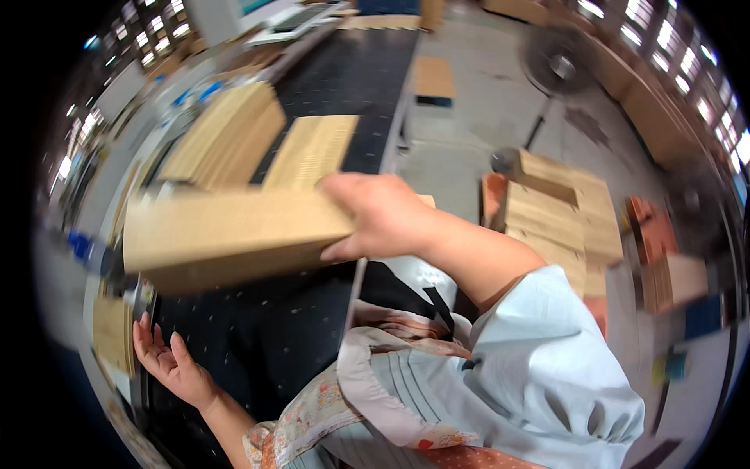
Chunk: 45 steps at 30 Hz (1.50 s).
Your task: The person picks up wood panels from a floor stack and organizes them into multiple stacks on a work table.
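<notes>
My right hand (379,215) grips the right end of a thick, pale wooden board (234,227), fingers wrapped round it. The board is held crosswise above the black table (258,336) and is slightly blurred. Whether it is one piece or several pressed together I cannot tell. Below its left end, my left hand (173,367) is apart from it, palm up with fingers spread and nothing in them. Just beyond the held board, a flat wooden board (312,148) lies on the table, partly hidden by it. To its left stands a stack of wooden boards (226,137).
More wooden boards (547,215) are piled on the right, near an orange support (494,195). A standing fan (558,66) is at the far right. At the left edge lie a blue-capped bottle-like object (86,248) and another wooden block (114,332).
</notes>
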{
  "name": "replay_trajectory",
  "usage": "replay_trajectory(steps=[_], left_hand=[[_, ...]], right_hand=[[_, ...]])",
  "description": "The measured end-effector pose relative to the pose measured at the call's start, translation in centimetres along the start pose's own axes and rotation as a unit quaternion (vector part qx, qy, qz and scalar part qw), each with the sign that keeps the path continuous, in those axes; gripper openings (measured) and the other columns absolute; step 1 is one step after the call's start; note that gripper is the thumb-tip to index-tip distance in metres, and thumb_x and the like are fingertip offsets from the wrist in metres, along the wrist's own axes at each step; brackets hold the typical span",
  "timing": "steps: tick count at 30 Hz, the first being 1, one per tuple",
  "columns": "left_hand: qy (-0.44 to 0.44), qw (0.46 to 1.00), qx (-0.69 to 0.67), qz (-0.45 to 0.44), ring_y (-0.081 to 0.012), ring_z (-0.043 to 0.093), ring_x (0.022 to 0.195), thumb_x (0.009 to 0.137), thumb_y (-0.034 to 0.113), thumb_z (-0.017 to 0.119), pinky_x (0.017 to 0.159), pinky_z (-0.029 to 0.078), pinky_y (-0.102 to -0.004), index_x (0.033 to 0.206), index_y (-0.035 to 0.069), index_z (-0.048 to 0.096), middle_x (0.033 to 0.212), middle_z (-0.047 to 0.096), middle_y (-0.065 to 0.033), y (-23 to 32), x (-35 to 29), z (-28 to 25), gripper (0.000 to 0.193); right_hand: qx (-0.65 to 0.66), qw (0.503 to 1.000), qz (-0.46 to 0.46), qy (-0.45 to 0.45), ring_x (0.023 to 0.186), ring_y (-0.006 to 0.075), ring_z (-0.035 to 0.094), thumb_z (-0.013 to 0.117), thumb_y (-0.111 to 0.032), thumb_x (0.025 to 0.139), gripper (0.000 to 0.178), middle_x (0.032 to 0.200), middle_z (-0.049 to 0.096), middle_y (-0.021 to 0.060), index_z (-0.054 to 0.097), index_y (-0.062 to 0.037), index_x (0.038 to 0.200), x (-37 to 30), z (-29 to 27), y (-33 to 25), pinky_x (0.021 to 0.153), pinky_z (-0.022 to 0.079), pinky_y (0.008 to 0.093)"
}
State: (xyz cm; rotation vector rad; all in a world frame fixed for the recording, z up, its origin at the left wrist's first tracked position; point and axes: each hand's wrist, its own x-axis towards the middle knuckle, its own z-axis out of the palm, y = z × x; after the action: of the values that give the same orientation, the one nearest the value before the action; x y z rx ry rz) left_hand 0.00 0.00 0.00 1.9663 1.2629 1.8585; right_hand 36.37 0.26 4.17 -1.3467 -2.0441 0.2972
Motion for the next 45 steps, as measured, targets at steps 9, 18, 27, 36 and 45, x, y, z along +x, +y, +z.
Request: replay_trajectory(steps=[9,18,27,36,45], left_hand=[[-0.586,0.769,0.135,0.217,-0.0333,0.036,0.128,0.066,0.012,0.072,0.106,0.028,-0.0451,0.116,0.005,0.053,0.129,0.048,-0.0135,2.6,-8.2,22.7,0.054],[-0.737,0.315,0.456,0.387,-0.0259,0.031,0.133,0.087,0.027,0.043,0.111,0.002,-0.052,0.107,0.011,0.067,0.122,0.057,-0.0091,-1.1,-13.9,28.7,0.035],[-0.735,0.334,0.442,0.39,-0.0262,0.031,0.133,0.083,0.026,0.046,0.111,0.0,-0.0511,0.099,0.013,0.071,0.118,0.059,-0.0097,-1.4,-13.1,29.2,0.032],[-0.734,0.384,0.414,0.377,-0.0266,0.035,0.129,0.081,0.033,0.051,0.112,0.005,-0.0488,0.092,0.008,0.072,0.11,0.061,-0.012,-1.8,-13.3,28.7,0.034],[-0.676,0.63,0.232,0.305,-0.0249,0.051,0.113,0.07,0.015,0.064,0.105,0.028,-0.0461,0.081,0.009,0.066,0.099,0.064,-0.0058,-1.2,-13.4,27.6,0.013]], right_hand=[[0.446,0.662,0.344,0.494,0.091,0.0215,0.06,0.069,-0.006,0.074,0.045,0.103,0.061,0.0133,0.05,0.0024,0.114,-28.5,-1.2,18.9,0.08,0.05,0.0336],[0.327,0.315,0.497,0.74,0.088,0.0292,0.062,0.066,-0.011,0.081,0.037,0.103,0.061,0.0159,0.05,0.0046,0.11,-55.8,7.3,16.3,0.076,0.053,0.0424],[0.32,0.09,0.494,0.803,0.091,0.0304,0.061,0.071,-0.02,0.079,0.048,0.108,0.06,0.0152,0.051,0.0035,0.116,-55.6,17.8,17.2,0.076,0.052,0.0471],[0.443,0.159,0.663,0.582,0.077,0.0231,0.062,0.064,-0.046,0.082,0.049,0.103,0.064,0.006,0.056,-0.0097,0.113,-54.1,18.0,19.3,0.058,0.048,0.0312],[0.366,0.09,0.693,0.615,0.092,0.0247,0.056,0.064,-0.024,0.085,0.029,0.108,0.058,0.011,0.061,-0.0033,0.104,-54.2,17.9,21.9,0.081,0.048,0.0405]])
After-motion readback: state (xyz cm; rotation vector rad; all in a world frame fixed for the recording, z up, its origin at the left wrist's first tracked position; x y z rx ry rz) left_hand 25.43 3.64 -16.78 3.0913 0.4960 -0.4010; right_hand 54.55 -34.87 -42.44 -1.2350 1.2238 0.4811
